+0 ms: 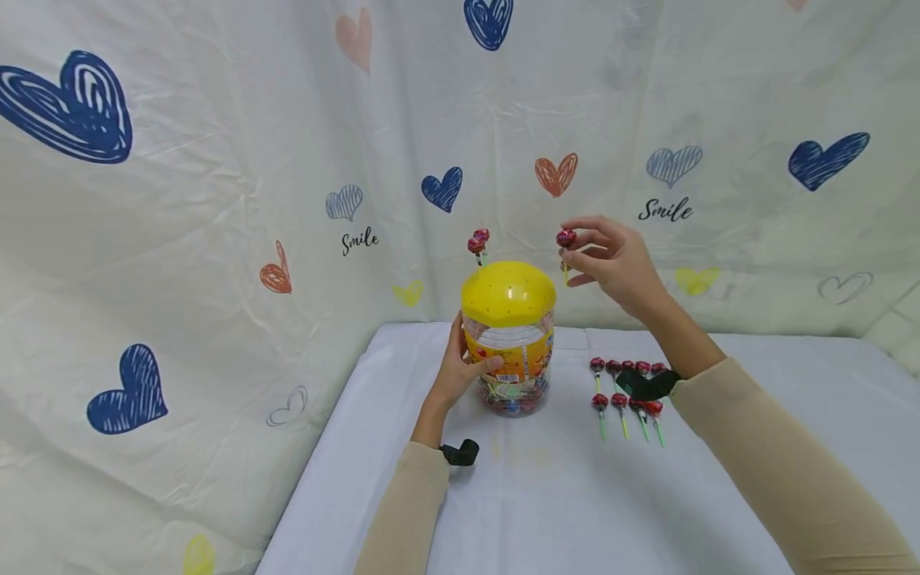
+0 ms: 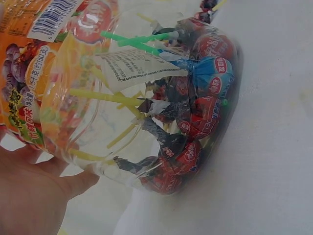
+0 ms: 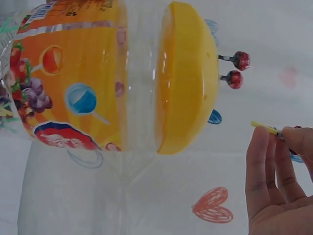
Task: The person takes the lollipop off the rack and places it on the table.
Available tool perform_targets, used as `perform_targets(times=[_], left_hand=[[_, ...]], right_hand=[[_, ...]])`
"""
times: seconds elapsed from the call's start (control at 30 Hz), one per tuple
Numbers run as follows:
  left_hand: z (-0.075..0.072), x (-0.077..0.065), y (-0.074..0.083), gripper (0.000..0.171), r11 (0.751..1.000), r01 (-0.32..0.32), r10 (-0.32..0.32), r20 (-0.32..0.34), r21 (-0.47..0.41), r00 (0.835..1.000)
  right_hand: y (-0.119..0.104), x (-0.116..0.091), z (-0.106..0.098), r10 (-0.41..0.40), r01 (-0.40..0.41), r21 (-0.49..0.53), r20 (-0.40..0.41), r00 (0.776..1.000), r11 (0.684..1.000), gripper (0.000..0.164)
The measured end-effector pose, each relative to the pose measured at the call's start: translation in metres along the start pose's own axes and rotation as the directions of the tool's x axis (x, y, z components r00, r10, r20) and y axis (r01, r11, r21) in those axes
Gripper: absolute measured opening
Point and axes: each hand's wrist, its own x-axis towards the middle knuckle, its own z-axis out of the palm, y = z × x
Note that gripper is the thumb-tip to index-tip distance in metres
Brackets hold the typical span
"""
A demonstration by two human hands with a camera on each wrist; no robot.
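Observation:
My left hand (image 1: 453, 373) grips the side of a clear plastic jar (image 1: 528, 355), its thumb across the orange label. The jar stands upright on the table under a domed yellow lid (image 1: 509, 294) dotted with small holes. Two red-wrapped lollipops (image 1: 477, 241) stick up from the lid's far left side. To the right of the lid and above the table, my right hand (image 1: 614, 259) pinches a lollipop (image 1: 566, 238), its yellow stick pointing down. Wrapped lollipops (image 2: 203, 115) lie in the bottom of the jar, mostly red with one blue.
Several red lollipops (image 1: 600, 402) lie in two rows on the white tablecloth (image 1: 546, 495), right of the jar; my right wrist band (image 1: 647, 385) covers some of them. A white curtain (image 1: 216, 200) printed with hearts hangs behind the table and along its left side.

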Motion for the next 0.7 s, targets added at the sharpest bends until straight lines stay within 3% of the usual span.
perform_targets(times=[0.2, 0.43, 0.7], left_hand=[[0.001, 0.0, 0.0, 0.1, 1.0, -0.002, 0.002, 0.0, -0.005, 1.0], [0.0, 0.0, -0.001, 0.105, 1.0, -0.004, 0.004, 0.003, 0.007, 1.0], [0.0, 0.0, 0.0, 0.104, 1.0, -0.026, 0.026, 0.012, 0.0, 1.0]], right_hand=[[0.016, -0.026, -0.012, 0.047, -0.047, 0.013, 0.004, 0.999, 0.999, 0.039], [0.043, -0.061, -0.025, 0.159, -0.159, 0.025, 0.0, 0.987, 0.987, 0.04], [0.073, -0.097, -0.044, 0.185, -0.185, 0.074, 0.007, 0.983, 0.98, 0.039]])
